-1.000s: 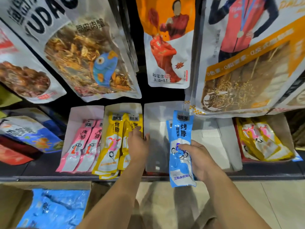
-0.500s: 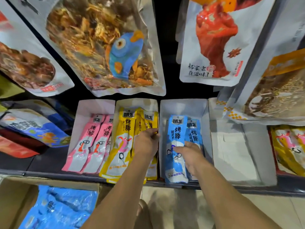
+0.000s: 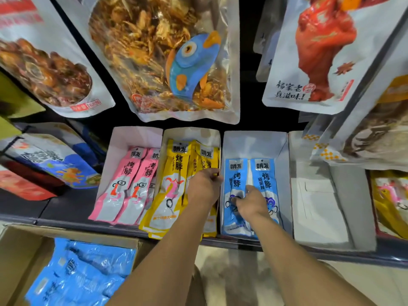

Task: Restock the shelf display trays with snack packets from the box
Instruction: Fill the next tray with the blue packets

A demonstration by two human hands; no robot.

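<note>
Fingers of the left hand curl over the left wall of the white tray; the right hand sits on the blue packets.
Head view: two blue packets lie side by side in that tray, right fingers bent onto the left one; pinching or pressing, I cannot tell. Yellow packets and pink packets fill the neighbouring trays to the left, and the box sits below.

We see glossy plastic snack packets in matt white card trays, beside a rough brown cardboard box.
</note>
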